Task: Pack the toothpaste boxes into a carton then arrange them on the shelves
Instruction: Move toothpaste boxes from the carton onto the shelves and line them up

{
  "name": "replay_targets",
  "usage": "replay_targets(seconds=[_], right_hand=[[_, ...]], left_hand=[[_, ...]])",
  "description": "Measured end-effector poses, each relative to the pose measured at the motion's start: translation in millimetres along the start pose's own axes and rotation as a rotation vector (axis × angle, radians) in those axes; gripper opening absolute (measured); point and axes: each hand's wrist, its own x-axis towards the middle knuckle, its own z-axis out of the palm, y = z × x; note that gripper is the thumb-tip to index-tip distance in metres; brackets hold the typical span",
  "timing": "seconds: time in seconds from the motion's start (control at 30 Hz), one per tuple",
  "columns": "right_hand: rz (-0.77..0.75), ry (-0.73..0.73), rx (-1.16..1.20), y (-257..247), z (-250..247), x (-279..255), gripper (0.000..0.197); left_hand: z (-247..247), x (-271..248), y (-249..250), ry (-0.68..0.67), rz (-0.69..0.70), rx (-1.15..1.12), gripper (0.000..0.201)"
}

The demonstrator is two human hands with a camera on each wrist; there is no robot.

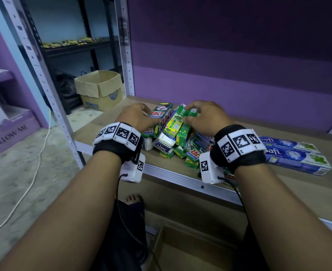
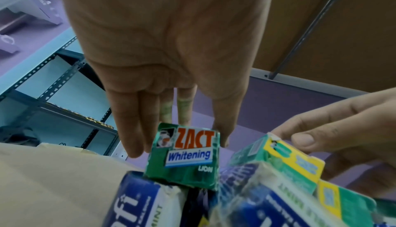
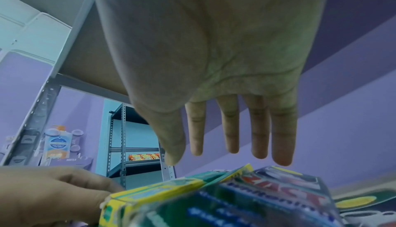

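A pile of small green, yellow and white toothpaste boxes lies on the wooden shelf. My left hand is at the pile's left. It grips the end of a green ZACT Whitening box, fingers on one side and thumb on the other. My right hand is over the pile's top right. Its straight, spread fingers reach a green and yellow box with only the tips. Nothing sits between its thumb and fingers in the right wrist view.
Two long blue toothpaste boxes lie on the shelf to the right of the pile. An open brown carton stands on the floor below the shelf edge. Another open carton sits on the floor at the back left. A white cable trails across the floor.
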Motion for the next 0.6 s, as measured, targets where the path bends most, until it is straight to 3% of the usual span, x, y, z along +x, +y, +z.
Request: replay_targets(seconds=[0.33, 0.6], right_hand=[[-0.019, -0.044, -0.028, -8, 10, -3, 0.033], [-0.016, -0.055, -0.040, -6, 9, -7, 0.035]], left_hand=[[-6, 1, -6, -0.009, -0.080, -0.166, 0.034], [-14, 8, -24, 0.091, -0.131, -0.142, 0.040]])
